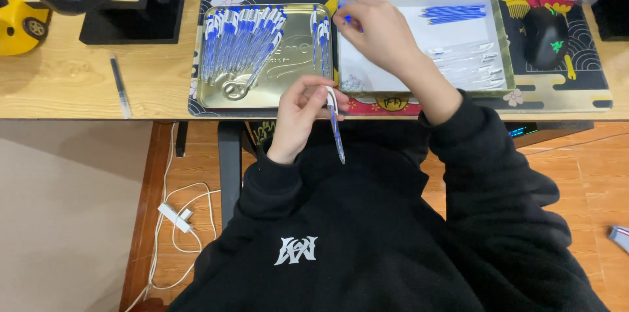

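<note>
Slim blue-and-white plastic pen (336,130): centre frame, pinched in left hand (303,114), tip dangling below desk edge. Right hand (380,33) pinching small blue part above gold metal tray (262,96). Risk: loose grip, pen dropping floorward.

Gold tin tray (262,92); blue-white pens (239,40); black floral-patterned desk mat (576,92); black mouse (545,37).
</note>
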